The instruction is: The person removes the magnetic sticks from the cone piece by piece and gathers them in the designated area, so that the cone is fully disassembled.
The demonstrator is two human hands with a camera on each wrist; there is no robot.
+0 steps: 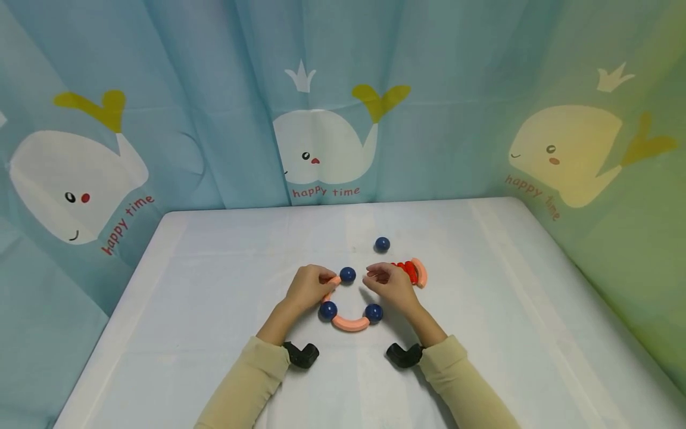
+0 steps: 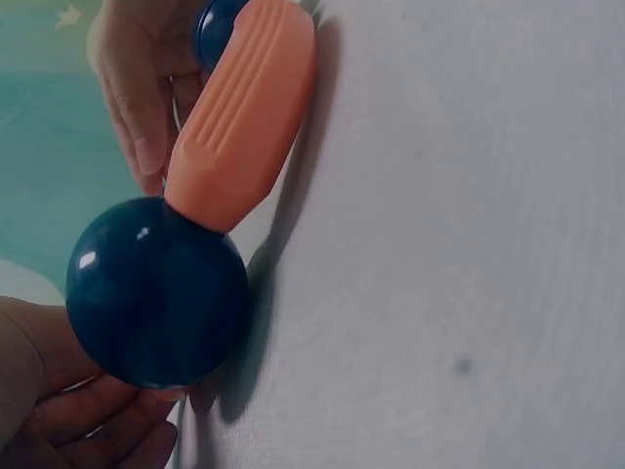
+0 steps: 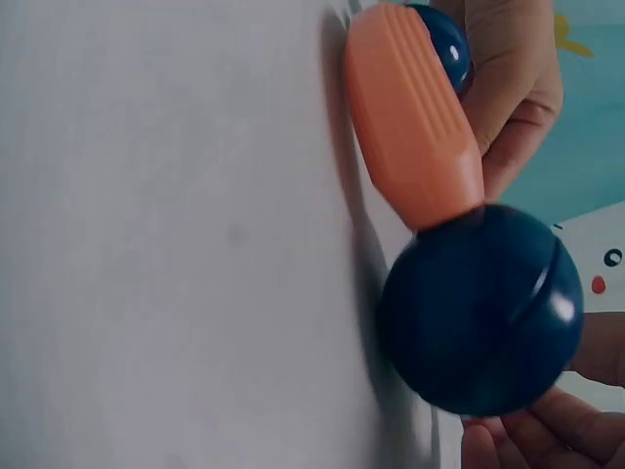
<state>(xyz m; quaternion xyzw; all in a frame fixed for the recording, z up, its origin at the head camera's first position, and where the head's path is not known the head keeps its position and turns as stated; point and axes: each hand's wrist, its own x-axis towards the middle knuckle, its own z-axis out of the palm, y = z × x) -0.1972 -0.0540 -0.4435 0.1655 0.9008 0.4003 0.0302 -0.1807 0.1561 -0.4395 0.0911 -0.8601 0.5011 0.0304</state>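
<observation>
In the head view my left hand point(image 1: 309, 289) pinches a curved orange piece point(image 1: 336, 280) at the left of a partial ring. A blue ball point(image 1: 348, 274) sits at the far end of that piece, another blue ball point(image 1: 328, 311) at its near end. From there a front curved orange piece point(image 1: 351, 323) runs to a blue ball point(image 1: 373, 313) on the right, and the left wrist view shows grooves along this front piece point(image 2: 249, 112). My right hand point(image 1: 393, 286) hovers by the ring's gap, fingers loosely bent, with nothing visible in them.
Beyond the right hand lie several red pieces point(image 1: 409, 272), partly hidden by it, beside a curved orange piece point(image 1: 420, 273). A loose blue ball point(image 1: 382, 244) rests farther back on the white table point(image 1: 241, 250). A whale-print curtain point(image 1: 214, 89) stands behind.
</observation>
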